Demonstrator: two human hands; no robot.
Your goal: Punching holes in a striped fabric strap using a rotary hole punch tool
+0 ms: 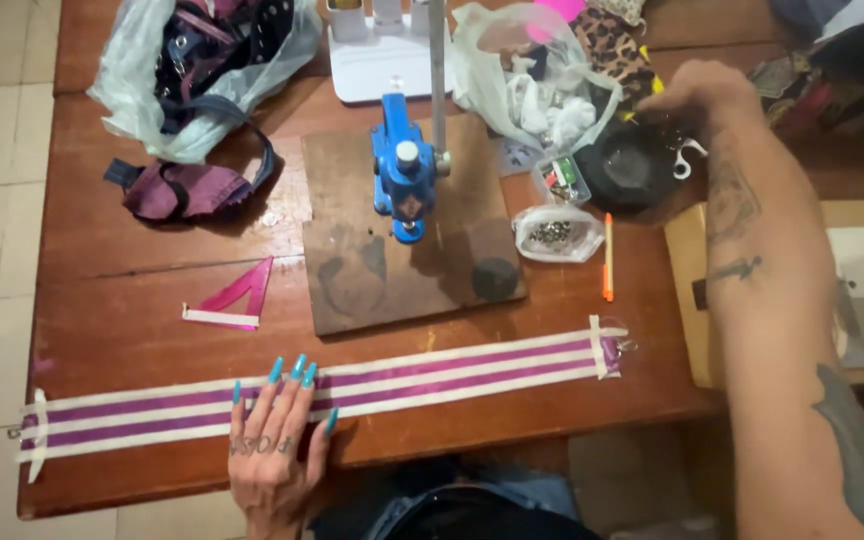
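Left hand (270, 455) flat on striped strap (322, 392); blue press (404, 165) behind, right hand (700, 95) perhaps at bowl (632, 172)

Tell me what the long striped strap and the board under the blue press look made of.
Striped strap: likely woven fabric webbing, matte purple and cream, lying limp and flat under the left hand. Board: seemingly bare wood or plywood, dull brown, stained dark. Blue press: probably painted metal, slightly glossy.

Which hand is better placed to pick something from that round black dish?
The right hand: it is stretched out over the round black dish, fingers at its far rim. The left hand lies flat on the purple-and-white striped strap, far from the dish.
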